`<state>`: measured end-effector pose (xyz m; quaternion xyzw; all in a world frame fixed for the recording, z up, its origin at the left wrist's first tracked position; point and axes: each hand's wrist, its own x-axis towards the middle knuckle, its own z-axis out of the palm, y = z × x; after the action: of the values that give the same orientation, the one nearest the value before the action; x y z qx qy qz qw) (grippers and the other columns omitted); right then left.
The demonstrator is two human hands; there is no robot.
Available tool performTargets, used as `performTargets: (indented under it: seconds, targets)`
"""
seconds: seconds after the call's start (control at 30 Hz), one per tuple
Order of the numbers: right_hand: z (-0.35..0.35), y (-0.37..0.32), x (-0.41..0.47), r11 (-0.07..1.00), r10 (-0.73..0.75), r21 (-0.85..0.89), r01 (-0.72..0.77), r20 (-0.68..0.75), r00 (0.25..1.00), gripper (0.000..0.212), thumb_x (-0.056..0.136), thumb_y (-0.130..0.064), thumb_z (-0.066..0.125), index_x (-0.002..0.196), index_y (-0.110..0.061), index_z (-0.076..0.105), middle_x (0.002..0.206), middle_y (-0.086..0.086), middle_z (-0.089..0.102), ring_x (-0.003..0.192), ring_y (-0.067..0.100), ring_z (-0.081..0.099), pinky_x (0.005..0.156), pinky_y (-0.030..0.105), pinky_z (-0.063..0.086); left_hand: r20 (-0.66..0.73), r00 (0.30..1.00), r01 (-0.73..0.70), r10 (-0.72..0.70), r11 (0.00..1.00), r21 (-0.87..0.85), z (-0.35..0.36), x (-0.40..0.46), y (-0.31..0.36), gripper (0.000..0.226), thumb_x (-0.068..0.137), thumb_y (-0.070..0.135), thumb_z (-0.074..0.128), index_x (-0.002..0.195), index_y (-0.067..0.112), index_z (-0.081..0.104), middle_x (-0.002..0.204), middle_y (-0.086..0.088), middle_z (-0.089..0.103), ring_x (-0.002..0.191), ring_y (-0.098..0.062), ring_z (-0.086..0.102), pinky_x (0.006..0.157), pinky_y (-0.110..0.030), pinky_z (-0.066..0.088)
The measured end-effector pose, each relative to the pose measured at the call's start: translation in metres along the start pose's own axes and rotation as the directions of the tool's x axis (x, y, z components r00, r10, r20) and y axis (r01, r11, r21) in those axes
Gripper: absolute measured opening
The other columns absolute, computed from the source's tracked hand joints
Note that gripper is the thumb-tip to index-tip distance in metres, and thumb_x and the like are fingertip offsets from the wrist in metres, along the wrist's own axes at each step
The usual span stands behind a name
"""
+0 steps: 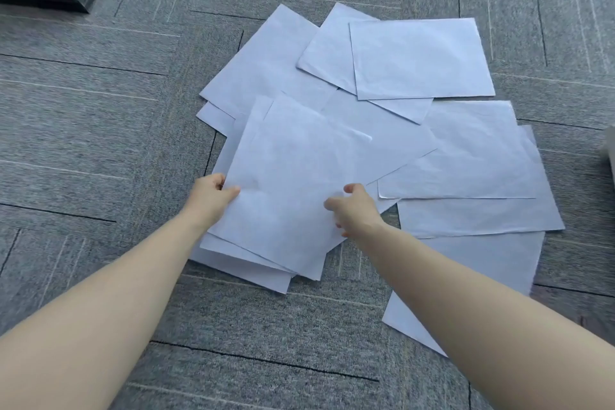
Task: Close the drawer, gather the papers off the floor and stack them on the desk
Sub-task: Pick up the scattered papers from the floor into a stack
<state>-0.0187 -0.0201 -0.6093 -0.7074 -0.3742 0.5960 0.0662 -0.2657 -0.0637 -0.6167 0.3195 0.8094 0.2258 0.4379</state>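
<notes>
left hand (213,191) pinches left edge of top sheet (293,183) – thumb on top | right hand (354,210) curled on its right edge, grip unclear | white papers (422,58) scattered, overlapping on grey carpet floor (100,110) – beyond

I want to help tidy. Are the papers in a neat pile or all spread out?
Spread out. The white papers lie fanned and overlapping across the grey carpet, at different angles.
</notes>
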Motion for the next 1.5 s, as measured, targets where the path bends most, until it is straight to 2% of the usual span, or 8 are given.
performTargets:
  seconds: [0.27,0.43,0.6,0.7,0.83,1.0,1.23,1.5]
  targets:
    - [0.035,-0.001,-0.01,0.999,0.022,-0.038,-0.02,0.036,0.999,0.061,0.083,-0.019,0.061,0.139,-0.012,0.039,0.1,0.005,0.056,0.098,0.031,0.064,0.087,0.044,0.054,-0.228,0.974,0.071,0.019,0.922,0.382,-0.014,-0.002,-0.02,0.013,0.08,0.021,0.062,0.078,0.01,0.055,0.114,-0.015,0.049,0.107,-0.036,0.049,0.076,-0.032,0.035]
    - [0.044,-0.003,-0.011,0.995,0.042,0.088,-0.038,-0.043,0.998,0.075,0.074,-0.019,0.061,0.144,-0.015,0.034,0.115,0.007,0.052,0.101,0.034,0.064,0.09,0.048,0.054,-0.234,0.97,0.137,-0.061,0.936,0.326,-0.013,0.002,-0.016,0.03,0.076,0.029,0.069,0.097,0.015,0.053,0.114,-0.009,0.047,0.093,-0.028,0.049,0.077,-0.032,0.039]
    - [0.032,0.002,-0.005,1.0,0.027,0.018,-0.025,-0.153,0.988,0.063,0.085,-0.017,0.059,0.144,-0.013,0.037,0.139,0.012,0.044,0.091,0.025,0.049,0.075,0.03,0.038,-0.199,0.969,0.194,-0.144,0.947,0.258,-0.011,0.001,-0.013,0.037,0.077,0.039,0.074,0.1,0.014,0.058,0.098,-0.002,0.055,0.092,-0.023,0.048,0.076,-0.031,0.037]
    - [0.028,0.002,-0.004,0.999,0.038,0.043,-0.032,-0.166,0.985,0.053,0.084,-0.015,0.059,0.135,-0.008,0.048,0.125,0.015,0.055,0.091,0.028,0.054,0.074,0.032,0.042,-0.105,0.981,0.182,-0.165,0.966,0.185,-0.007,0.0,-0.016,0.028,0.078,0.036,0.074,0.078,0.015,0.055,0.081,-0.003,0.058,0.082,-0.024,0.052,0.062,-0.03,0.036]
    - [0.026,-0.003,-0.005,0.991,0.088,0.119,-0.069,-0.163,0.983,0.011,0.079,-0.01,0.061,0.087,-0.003,0.062,0.08,0.016,0.061,0.071,0.029,0.057,0.064,0.033,0.043,-0.062,0.991,0.129,-0.122,0.982,0.135,-0.006,-0.002,-0.018,0.037,0.077,0.033,0.075,0.066,0.017,0.044,0.069,-0.002,0.05,0.067,-0.022,0.046,0.055,-0.03,0.028]
    - [0.026,-0.001,-0.003,0.996,0.073,0.062,-0.066,-0.128,0.989,0.015,0.077,-0.007,0.061,0.067,-0.008,0.051,0.064,0.008,0.047,0.058,0.023,0.04,0.056,0.029,0.03,-0.015,0.996,0.082,-0.082,0.996,-0.015,-0.007,-0.003,-0.017,0.031,0.075,0.02,0.074,0.1,0.015,0.056,0.102,-0.008,0.067,0.092,-0.028,0.064,0.083,-0.042,0.053]
    - [0.038,-0.005,-0.005,0.983,0.044,0.182,-0.026,-0.093,0.995,0.018,0.075,-0.007,0.06,0.092,-0.012,0.056,0.082,0.008,0.057,0.08,0.03,0.059,0.078,0.039,0.054,-0.183,0.982,0.05,0.037,0.892,0.449,0.003,-0.008,-0.016,0.033,0.08,0.028,0.064,0.106,0.008,0.06,0.121,-0.013,0.047,0.11,-0.034,0.048,0.079,-0.035,0.041]
    - [0.057,-0.004,-0.011,0.988,-0.003,0.154,-0.009,0.078,0.997,0.021,0.08,-0.003,0.056,0.098,-0.012,0.062,0.102,0.01,0.07,0.093,0.031,0.067,0.082,0.044,0.057,-0.211,0.976,0.096,-0.045,0.967,0.237,-0.002,-0.005,-0.019,0.03,0.078,0.024,0.067,0.102,0.009,0.057,0.118,-0.015,0.049,0.1,-0.034,0.055,0.073,-0.032,0.041]
